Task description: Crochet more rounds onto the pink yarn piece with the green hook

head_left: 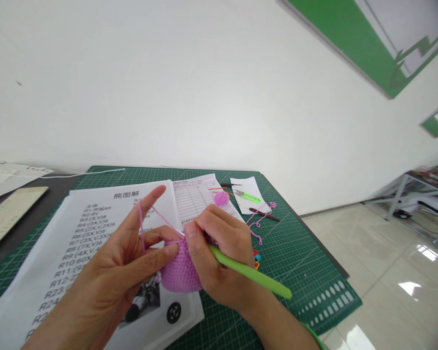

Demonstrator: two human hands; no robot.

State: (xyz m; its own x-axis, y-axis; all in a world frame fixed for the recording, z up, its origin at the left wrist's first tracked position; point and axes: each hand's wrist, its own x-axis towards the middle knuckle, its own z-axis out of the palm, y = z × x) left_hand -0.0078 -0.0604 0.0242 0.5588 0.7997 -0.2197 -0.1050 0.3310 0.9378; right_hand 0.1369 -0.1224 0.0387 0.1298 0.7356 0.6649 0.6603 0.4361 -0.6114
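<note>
My left hand [127, 260] pinches the upper edge of a pink crochet piece [180, 272] between thumb and finger. Its index finger points up, with pink yarn [164, 217] looped around it and running down to the stitches. In my right hand [222, 250] is a crochet hook with a green handle [253, 274], held like a pen. The hook's tip meets the top edge of the piece, though fingers partly cover it. Beneath both hands lies a printed pattern sheet [105, 218] with rows of text and a dark picture.
A green cutting mat [281, 257] covers the table. Beyond my right hand are a pink yarn ball [222, 198], green thread snips [247, 196], a dark-handled hook [264, 214], loose pink yarn [256, 228] and coloured stitch markers [256, 257]. A ruler [14, 216] lies at left; a white wall [168, 97] stands behind.
</note>
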